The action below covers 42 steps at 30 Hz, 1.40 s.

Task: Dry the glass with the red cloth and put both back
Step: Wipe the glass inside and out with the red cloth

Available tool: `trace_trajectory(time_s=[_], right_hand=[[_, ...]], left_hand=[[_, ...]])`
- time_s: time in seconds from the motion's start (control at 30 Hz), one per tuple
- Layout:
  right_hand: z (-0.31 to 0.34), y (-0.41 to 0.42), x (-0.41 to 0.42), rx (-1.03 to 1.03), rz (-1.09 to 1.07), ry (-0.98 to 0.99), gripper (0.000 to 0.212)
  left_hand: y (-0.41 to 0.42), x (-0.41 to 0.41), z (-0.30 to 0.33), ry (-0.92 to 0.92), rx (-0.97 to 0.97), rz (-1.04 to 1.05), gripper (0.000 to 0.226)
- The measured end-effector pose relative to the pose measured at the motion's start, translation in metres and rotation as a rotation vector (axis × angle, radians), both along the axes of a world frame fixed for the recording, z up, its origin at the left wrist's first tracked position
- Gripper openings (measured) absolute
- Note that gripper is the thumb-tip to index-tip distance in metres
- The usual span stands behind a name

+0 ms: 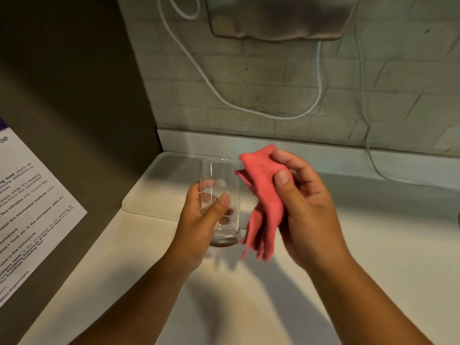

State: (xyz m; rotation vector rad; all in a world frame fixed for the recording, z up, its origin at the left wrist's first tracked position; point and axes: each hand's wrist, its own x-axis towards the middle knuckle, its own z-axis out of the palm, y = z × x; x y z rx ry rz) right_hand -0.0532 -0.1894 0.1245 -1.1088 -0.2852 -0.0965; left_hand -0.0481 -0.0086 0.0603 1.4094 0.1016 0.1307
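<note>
A clear, tall drinking glass (pixel 221 170) is upright and lifted above the white counter, held around its lower half by my left hand (pixel 199 220). My right hand (pixel 306 207) grips a bunched red cloth (pixel 263 195) just to the right of the glass. The cloth hangs down from my thumb and fingers, and its left edge lies close to the glass wall. I cannot tell whether cloth and glass touch.
A white tray (pixel 154 192) lies on the counter (pixel 373 245) behind the glass, against a dark side panel with a printed notice (pixel 32 207). White cables (pixel 249 108) hang down the tiled back wall under a grey appliance (pixel 278 18).
</note>
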Motion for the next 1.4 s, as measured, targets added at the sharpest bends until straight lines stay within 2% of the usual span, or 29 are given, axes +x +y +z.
trace_trajectory(time_s=[0.07, 0.13, 0.23, 0.4, 0.53, 0.73, 0.83, 0.97, 1.07, 1.2, 1.3, 1.4], right_hand=[[0.001, 0.015, -0.012, -0.050, -0.071, -0.028, 0.033], [0.000, 0.024, -0.022, -0.085, -0.111, -0.049, 0.028], [-0.008, 0.030, -0.030, -0.263, -0.214, -0.095, 0.030], [-0.015, 0.035, -0.035, -0.722, -0.428, -0.292, 0.036], [-0.019, 0.037, -0.037, -0.916, -0.485, -0.402, 0.043], [-0.013, 0.035, -0.027, -0.928, -0.545, -0.389, 0.042], [-0.006, 0.033, -0.015, -0.876, -0.580, -0.368, 0.040], [-0.004, 0.032, -0.008, -0.798, -0.564, -0.307, 0.040], [-0.014, 0.034, -0.018, -0.771, -0.541, -0.312, 0.040], [-0.036, 0.045, -0.043, -0.913, -0.444, -0.354, 0.047], [-0.033, 0.047, -0.041, -1.015, -0.500, -0.406, 0.047], [-0.018, 0.043, -0.023, -1.008, -0.542, -0.453, 0.043]], left_hand=[[-0.007, -0.005, 0.006, -0.026, -0.050, -0.019, 0.058], [-0.014, -0.010, 0.013, -0.028, -0.107, -0.038, 0.073], [-0.019, -0.012, 0.019, 0.025, -0.158, -0.030, 0.087], [-0.022, -0.013, 0.020, 0.017, -0.103, 0.026, 0.062], [-0.022, -0.013, 0.020, 0.030, -0.104, 0.034, 0.055], [-0.025, -0.016, 0.027, 0.002, -0.084, 0.026, 0.052], [-0.027, -0.018, 0.030, -0.013, -0.076, 0.012, 0.061], [-0.029, -0.017, 0.032, 0.004, -0.083, 0.025, 0.054], [-0.028, -0.014, 0.032, 0.012, -0.104, 0.055, 0.057], [-0.026, -0.011, 0.032, 0.067, -0.152, 0.064, 0.056], [-0.027, -0.013, 0.032, 0.154, -0.208, -0.016, 0.072], [-0.034, -0.013, 0.028, 0.053, -0.130, -0.029, 0.063]])
